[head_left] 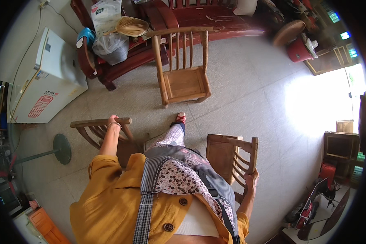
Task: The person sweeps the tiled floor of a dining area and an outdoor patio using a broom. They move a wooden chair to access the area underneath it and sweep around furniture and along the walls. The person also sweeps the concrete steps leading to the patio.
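Observation:
My left hand (113,121) is closed round the top rail of a wooden chair (128,151) at my left side. On my right, my right hand (251,181) grips the backrest of a second wooden chair (221,156), whose seat faces toward my legs. A third wooden chair (184,84) with a slatted back stands ahead of me, touched by neither hand. My foot in a red shoe (181,118) is on the floor between the chairs. The lower parts of both held chairs are partly hidden by my clothes and arms.
A white chest freezer (49,81) stands at the left, near a round green stand base (62,149). A dark red wooden bench (215,20) runs along the back, with bags and a straw fan (132,26) at its left end. A red bin (300,50) is at the back right.

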The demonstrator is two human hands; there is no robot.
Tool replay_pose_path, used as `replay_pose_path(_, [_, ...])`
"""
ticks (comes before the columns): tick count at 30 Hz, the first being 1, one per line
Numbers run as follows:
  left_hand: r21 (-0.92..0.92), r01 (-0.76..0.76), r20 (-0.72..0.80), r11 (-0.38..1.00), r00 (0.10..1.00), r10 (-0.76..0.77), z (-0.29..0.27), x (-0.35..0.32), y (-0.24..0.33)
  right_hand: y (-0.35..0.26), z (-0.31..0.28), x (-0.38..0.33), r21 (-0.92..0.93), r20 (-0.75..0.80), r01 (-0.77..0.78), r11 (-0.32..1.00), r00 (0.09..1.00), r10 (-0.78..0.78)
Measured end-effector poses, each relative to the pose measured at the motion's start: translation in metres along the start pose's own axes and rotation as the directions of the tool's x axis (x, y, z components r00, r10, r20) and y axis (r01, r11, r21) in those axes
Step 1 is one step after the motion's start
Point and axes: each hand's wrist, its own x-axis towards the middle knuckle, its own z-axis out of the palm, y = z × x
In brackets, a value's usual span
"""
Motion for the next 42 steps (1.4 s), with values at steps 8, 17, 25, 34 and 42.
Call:
replay_pose_path(8, [-0.304, -0.092, 0.063, 0.948, 0.991, 0.117, 0.196, 0.018, 0.091, -0.132, -0.020, 0.204, -0.340, 0.082, 0.265, 0.902, 0.964, -0.252])
replay_pose_path(17, [-0.319, -0.333, 0.348, 0.887, 0.830, 0.436, 0.276, -0.038, 0.119, -0.310, -0.032, 0.398, -0.424, 0.383, 0.614, 0.666, 0.788, -0.483])
replay_pose_path(25, [0.603, -0.710, 0.484, 0.364, 0.688, 0.540, 0.190, -0.103, -0.034, -0.477, -0.029, 0.570, -0.414, 0.478, 0.854, 0.316, 0.499, -0.722])
replay_pose_path(34, [0.896, 0.024, 0.140, 0.444, 0.933, -0.332, 0.135, -0.313, -0.309, -0.608, 0.118, 0.698, -0.426, 0.413, 0.905, 0.003, 0.198, -0.889])
replay_pose_path(42, [0.776, -0.124, 0.042, 0.618, 0.988, 0.146, 0.234, -0.410, -0.263, -0.669, 0.182, 0.661, -0.579, 0.396, 0.811, 0.083, 0.369, -0.841])
